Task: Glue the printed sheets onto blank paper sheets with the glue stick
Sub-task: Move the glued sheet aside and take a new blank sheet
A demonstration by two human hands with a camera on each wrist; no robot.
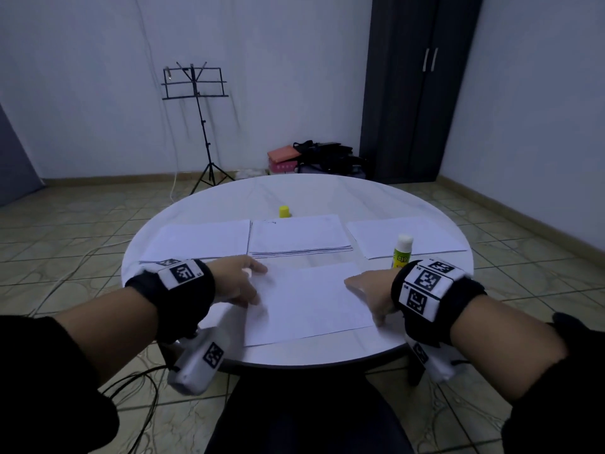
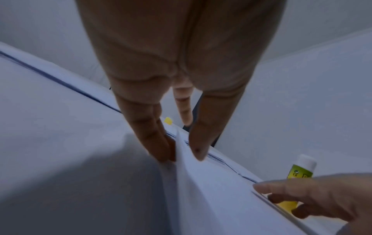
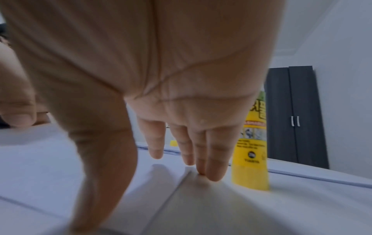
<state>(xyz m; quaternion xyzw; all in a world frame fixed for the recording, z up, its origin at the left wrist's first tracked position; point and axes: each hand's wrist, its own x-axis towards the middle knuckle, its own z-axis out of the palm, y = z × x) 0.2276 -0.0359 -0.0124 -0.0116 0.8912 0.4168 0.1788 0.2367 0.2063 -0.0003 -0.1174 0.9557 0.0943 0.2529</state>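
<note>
A white sheet (image 1: 307, 299) lies flat near the front of the round table (image 1: 327, 194). My left hand (image 1: 253, 286) is at the sheet's left edge. In the left wrist view its straight fingers (image 2: 161, 143) stand beside the slightly raised edge and the thumb lies on the paper. My right hand (image 1: 363, 296) touches the right edge, and its straight fingertips (image 3: 209, 171) press down there. The glue stick (image 1: 402, 252) stands upright and uncapped just behind the right hand. Its yellow cap (image 1: 284, 211) sits farther back.
Three piles of paper lie side by side behind the sheet: left (image 1: 196, 239), middle (image 1: 298, 235), right (image 1: 422, 234). A music stand (image 1: 196, 83), bags on the floor (image 1: 327, 155) and a dark wardrobe (image 1: 419, 86) are beyond the table.
</note>
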